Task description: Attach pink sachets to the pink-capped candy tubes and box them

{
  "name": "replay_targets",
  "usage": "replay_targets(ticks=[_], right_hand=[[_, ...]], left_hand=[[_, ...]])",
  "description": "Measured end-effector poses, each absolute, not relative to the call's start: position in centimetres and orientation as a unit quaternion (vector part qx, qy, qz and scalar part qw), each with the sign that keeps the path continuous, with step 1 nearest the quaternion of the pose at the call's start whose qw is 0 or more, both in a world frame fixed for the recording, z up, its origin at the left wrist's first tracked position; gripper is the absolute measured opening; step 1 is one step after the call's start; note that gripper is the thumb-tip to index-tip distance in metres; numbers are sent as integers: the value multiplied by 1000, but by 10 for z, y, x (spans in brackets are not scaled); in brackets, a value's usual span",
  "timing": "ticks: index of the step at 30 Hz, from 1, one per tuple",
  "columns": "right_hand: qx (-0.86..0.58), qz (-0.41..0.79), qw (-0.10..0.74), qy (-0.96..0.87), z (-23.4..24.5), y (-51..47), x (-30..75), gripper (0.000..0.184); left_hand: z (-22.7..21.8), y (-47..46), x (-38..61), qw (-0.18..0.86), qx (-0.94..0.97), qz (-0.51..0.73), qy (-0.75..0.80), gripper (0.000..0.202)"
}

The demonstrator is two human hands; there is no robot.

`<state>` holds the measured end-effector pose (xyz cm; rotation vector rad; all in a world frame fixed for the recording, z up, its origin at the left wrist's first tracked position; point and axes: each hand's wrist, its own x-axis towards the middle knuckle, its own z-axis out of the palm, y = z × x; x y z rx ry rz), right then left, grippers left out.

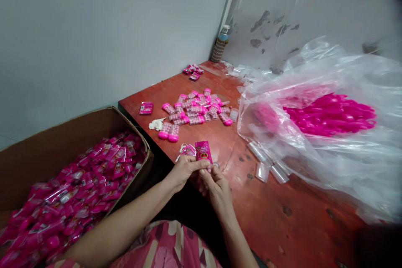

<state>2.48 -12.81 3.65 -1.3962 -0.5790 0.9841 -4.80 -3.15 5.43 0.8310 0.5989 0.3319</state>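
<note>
A pink printed card [204, 150] stands upright over the table's near edge, its lower end pinched in both hands. My left hand [184, 171] is closed, with its thumb on the card's lower part. Close beside it, my right hand [217, 186] is closed too, thumb and fingers at the card's bottom corner; its curled fingers are partly hidden. Behind my left hand lie more printed cards [188, 149] with some white string. Farther back, several small clear tubes with pink caps [197, 109], filled with pale pink balls, are heaped on the red table [232, 150].
At my left an open cardboard box [138, 130] holds many filled pink packets [97, 176]. On the right, a clear plastic bag [333, 167] contains bright pink plastic pieces [333, 115]. Empty clear tubes [262, 171] lie before it. A bottle [220, 44] stands in the back corner.
</note>
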Motion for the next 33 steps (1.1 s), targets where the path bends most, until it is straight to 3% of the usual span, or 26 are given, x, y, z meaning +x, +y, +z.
replay_targets(ticks=[5, 11, 15, 19, 24, 27, 33], right_hand=[[-544, 460, 661, -234, 37, -133, 24, 29], [-543, 447, 677, -215, 35, -121, 22, 20], [-557, 447, 660, -234, 39, -112, 20, 22], [-596, 424, 640, -236, 39, -112, 25, 21], [-620, 418, 615, -249, 36, -113, 28, 23], [-628, 417, 603, -259, 36, -115, 27, 22], [-650, 388, 594, -272, 30, -113, 31, 19]], left_hand=[[49, -31, -52, 870, 295, 235, 317, 22], [51, -42, -61, 884, 322, 205, 269, 22], [60, -34, -92, 833, 304, 350, 300, 19], [55, -12, -123, 711, 391, 479, 334, 41], [31, -1, -105, 374, 790, 339, 348, 40], [19, -2, -84, 213, 879, 287, 315, 31], [5, -2, -77, 153, 887, 311, 304, 20]])
